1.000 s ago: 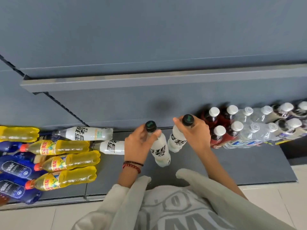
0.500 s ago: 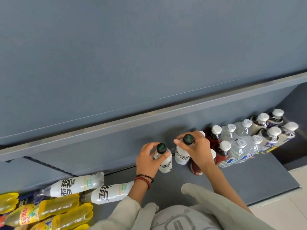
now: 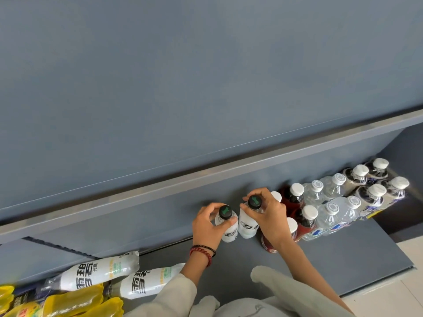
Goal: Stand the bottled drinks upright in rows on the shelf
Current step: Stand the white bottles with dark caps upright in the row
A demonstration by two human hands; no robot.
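On the shelf [image 3: 343, 259], the left hand [image 3: 207, 227] grips the left white bottle [image 3: 230, 233] and the right hand [image 3: 267, 216] grips the right white bottle [image 3: 247, 228]. Both stand upright, with the standing rows [image 3: 329, 202] just rightward.

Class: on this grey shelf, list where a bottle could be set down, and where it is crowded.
Free: the front strip of the grey shelf, before the upright white-capped bottles; the patch between the two forearms; the gap between the left hand and the lying white bottles. Crowded: the right back corner and the lower left pile of lying yellow bottles.
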